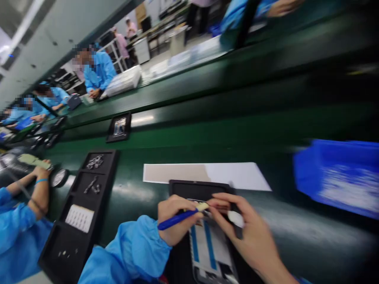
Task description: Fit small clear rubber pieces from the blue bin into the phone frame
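Note:
My left hand (177,217) is closed around a blue pen-like tool (177,220) with a pale yellow tip that points to the right. My right hand (251,232) is pinched near that tip. Against its palm lies a slim dark tool (237,228) with a white oval piece on it; its front end is hidden by the fingers. Both hands hover over the upper end of an open phone frame (207,244) with two blue strips along its pale inside. The frame lies in a black tray (183,187). What the fingertips touch is too small to make out.
A white strip (233,173) lies behind the tray. To the left stands a black compartment tray (66,240) with small parts; to the right, a blue bin (308,169). Another black tray (127,132) sits farther back. A co-worker's hand (43,173) works at far left.

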The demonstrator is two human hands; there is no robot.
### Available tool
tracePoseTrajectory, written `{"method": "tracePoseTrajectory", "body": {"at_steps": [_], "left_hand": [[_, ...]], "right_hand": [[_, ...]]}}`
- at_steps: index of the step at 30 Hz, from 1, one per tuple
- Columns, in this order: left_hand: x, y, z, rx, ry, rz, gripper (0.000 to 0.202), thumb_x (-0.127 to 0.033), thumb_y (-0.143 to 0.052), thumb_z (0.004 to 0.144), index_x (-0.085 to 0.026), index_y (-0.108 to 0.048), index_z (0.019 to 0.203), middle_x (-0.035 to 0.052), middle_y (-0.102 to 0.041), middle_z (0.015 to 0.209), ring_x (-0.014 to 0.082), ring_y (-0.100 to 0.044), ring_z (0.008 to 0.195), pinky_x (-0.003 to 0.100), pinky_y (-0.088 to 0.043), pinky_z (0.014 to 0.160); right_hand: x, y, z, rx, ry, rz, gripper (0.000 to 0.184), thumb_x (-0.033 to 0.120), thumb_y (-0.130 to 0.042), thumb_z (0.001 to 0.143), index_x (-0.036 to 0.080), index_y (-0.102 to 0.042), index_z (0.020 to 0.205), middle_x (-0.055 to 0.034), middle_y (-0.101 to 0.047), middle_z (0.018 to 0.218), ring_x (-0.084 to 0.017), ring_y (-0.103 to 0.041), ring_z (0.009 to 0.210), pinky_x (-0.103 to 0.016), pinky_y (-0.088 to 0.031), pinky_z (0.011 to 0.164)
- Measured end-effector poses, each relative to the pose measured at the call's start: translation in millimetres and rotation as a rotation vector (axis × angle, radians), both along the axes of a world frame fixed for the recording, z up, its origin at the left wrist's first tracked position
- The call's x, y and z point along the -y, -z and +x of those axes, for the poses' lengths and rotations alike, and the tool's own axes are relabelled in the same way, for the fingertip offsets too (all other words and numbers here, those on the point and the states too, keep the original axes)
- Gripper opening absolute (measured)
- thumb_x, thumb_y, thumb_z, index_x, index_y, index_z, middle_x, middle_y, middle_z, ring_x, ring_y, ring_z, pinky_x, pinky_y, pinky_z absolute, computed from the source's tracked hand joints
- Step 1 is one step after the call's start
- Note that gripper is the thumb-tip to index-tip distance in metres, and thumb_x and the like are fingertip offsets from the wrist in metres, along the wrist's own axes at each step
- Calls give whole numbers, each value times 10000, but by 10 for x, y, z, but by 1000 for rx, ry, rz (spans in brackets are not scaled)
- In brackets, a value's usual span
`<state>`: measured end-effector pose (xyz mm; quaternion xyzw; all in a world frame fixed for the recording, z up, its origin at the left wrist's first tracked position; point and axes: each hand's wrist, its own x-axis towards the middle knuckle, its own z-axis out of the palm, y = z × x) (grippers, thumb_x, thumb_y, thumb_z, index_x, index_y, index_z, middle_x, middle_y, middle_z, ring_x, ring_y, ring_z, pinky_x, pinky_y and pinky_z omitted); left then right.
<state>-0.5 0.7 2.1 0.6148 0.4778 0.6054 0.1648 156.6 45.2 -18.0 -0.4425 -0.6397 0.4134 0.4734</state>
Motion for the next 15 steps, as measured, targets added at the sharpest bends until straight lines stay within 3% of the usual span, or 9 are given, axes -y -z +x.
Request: {"method": "tracePoseTrajectory", "body": {"at_steps": [6, 11, 15], "left_hand": [[-17, -71, -13, 66, -34, -102, 109, -208, -746, 810, -197, -638, 816, 12, -737, 779, 138, -718, 731, 226, -573, 697], [-53, -108, -7, 339, -78, -389, 181, -297, -744, 796, -177, -609, 806, 16, -732, 735, 152, -715, 629, 242, -583, 620], [-87, -106, -19, 495, -39, -470, 274, -381, -759, 776, -179, -581, 822, 6, -731, 699, 140, -700, 561, 211, -567, 540]], "right_hand": [[-21, -214, -39, -148, -62, -48, 135, 254, -598, 854, 215, -553, 975, -8, -648, 760, -154, -618, 619, -259, -529, 604], [8, -272, -17, -219, -151, -125, 150, 247, -579, 862, 215, -525, 997, -8, -623, 805, -153, -603, 665, -266, -509, 625], [-14, -301, -6, -229, -147, -120, 157, 235, -562, 864, 218, -510, 1012, 1, -617, 787, -149, -589, 639, -264, -492, 604]]}}
